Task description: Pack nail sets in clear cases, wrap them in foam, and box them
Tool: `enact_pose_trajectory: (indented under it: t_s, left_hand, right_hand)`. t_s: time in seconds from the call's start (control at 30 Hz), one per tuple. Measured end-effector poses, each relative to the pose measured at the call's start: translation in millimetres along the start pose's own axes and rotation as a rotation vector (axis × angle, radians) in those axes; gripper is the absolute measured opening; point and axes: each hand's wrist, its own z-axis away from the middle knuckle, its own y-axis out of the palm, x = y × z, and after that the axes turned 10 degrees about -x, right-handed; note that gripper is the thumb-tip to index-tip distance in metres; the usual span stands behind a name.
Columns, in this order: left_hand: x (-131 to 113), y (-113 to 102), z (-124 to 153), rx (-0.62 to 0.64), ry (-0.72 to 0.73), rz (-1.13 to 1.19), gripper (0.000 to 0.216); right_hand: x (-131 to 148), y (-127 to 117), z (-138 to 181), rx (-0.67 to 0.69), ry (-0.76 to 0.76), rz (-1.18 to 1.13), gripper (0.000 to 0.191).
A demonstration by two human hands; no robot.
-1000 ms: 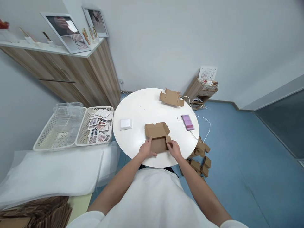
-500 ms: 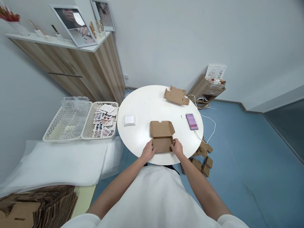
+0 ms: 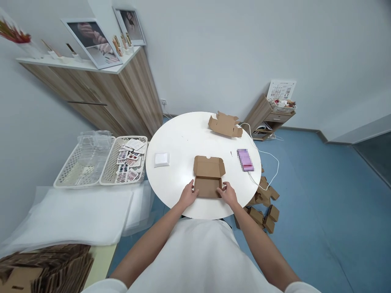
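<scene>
A brown cardboard mailer box (image 3: 208, 188) lies on the near part of the round white table (image 3: 171, 183). Its lid (image 3: 209, 167) is folded back, away from me, and the tray part looks bare inside. At the left wall of the box is my left hand (image 3: 188, 194), its thumb at the wall's edge and its fingers along the outside. My right hand (image 3: 228, 194) grips the opposite wall, with the thumb over the inner side and the fingers outside. Part of each side wall is hidden by the hands.
A half-folded carton (image 3: 225, 124) lies at the table's far edge. A white packet (image 3: 161, 159) sits left, a pixelated purple device (image 3: 245, 160) with a cable right. Baskets (image 3: 102, 179) of cards and clear plastic stand left; several cardboard boxes (image 3: 269, 219) lie on the floor.
The view has shifted slightly. My right thumb has moved a little further over the box's right wall. The box stays in nearly the same place, its lid still folded back.
</scene>
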Motion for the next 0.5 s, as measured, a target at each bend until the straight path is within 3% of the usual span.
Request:
enact_pose_trajectory:
  t_s: [0.13, 0.3, 0.5]
  left_hand:
    - [-1, -3, 9, -0.023, -0.089, -0.013, 0.058]
    - [-5, 4, 26, -0.041, -0.161, 0.085, 0.056]
    - [-18, 21, 22, -0.132, -0.252, 0.213, 0.056]
  right_hand:
    - [-6, -15, 7, 0.150, 0.128, -0.235, 0.058]
    - [-8, -21, 16, 0.370, 0.322, -0.639, 0.061]
    - [-17, -16, 3, 0.401, 0.354, -0.814, 0.054]
